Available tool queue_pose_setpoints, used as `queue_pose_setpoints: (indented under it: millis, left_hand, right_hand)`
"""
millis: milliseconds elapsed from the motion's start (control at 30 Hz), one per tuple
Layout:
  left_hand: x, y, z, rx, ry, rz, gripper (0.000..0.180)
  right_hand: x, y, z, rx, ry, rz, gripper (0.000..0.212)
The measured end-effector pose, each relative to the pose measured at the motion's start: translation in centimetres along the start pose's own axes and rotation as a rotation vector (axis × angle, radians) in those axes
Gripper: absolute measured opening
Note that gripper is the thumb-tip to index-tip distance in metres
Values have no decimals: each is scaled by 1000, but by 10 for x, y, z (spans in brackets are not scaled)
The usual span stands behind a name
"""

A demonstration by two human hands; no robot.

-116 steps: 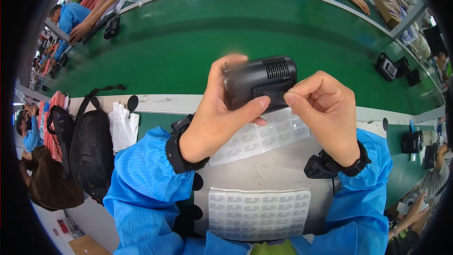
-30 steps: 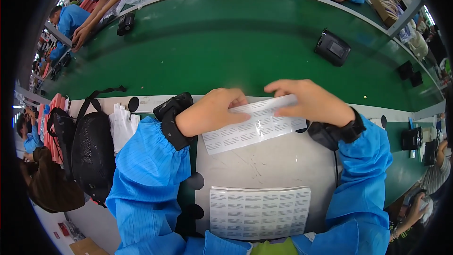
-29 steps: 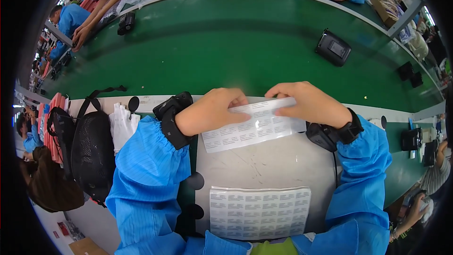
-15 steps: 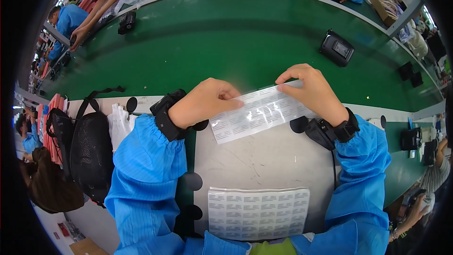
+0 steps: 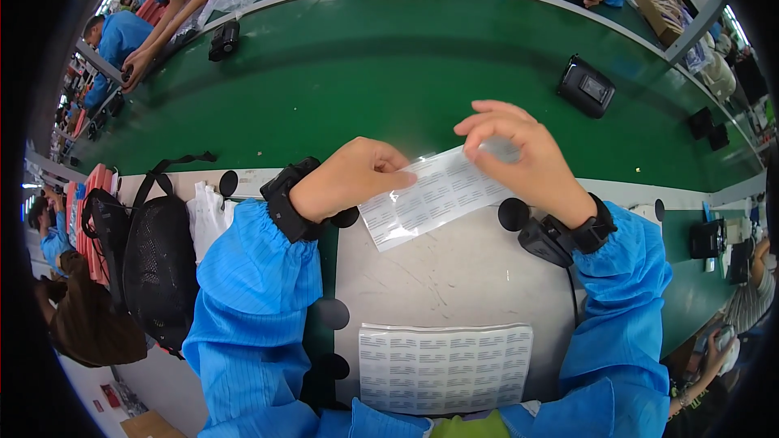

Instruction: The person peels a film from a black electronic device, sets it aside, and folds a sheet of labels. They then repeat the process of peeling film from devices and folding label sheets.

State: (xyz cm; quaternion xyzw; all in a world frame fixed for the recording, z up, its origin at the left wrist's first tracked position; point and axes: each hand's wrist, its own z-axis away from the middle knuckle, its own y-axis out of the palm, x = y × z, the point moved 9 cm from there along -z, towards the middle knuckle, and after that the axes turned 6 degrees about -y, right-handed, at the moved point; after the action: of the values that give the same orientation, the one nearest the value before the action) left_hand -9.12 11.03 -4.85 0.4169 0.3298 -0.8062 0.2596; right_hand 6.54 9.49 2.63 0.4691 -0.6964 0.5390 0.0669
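A glossy white sheet of small printed labels [image 5: 434, 195] is held tilted above a grey board. My left hand [image 5: 357, 178] pinches it near its upper left edge, thumb on top. Over its right end hovers my right hand [image 5: 519, 154], thumb and index finger pressed together and the other fingers raised. Whatever lies in that pinch is too small to make out. The right part of the sheet is partly hidden behind this hand. A stack of similar label sheets [image 5: 445, 365] lies on the board close to my body.
The grey board [image 5: 422, 284] sits at the green table's near edge. Black devices [image 5: 586, 88] lie farther off on the green table [image 5: 365, 65]. At the left are a black mesh bag [image 5: 161, 268] and white cloth [image 5: 209, 219]. People work across the table and at both sides.
My right hand has shifted slightly left and lifted off the sheet's upper right edge, its fingers now curled into a pinch. My left hand keeps hold of the sheet.
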Motion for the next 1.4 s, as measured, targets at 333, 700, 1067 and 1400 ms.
queue_pose_setpoints:
  millis: [333,700,1067,1400]
  left_hand:
    - [-10,11,6,70,77,-22,23]
    - [-15,8,8,71,-25,-149,23]
    - [-5,12,5,138,19,-95,25]
    - [-36,0,11,-42,212,-371,35]
  right_hand:
    - [4,29,8,174,147,-207,54]
    - [-10,24,15,300,350,-307,57]
    - [-16,41,20,399,337,-286,60]
    - [-43,30,17,15,432,-673,27]
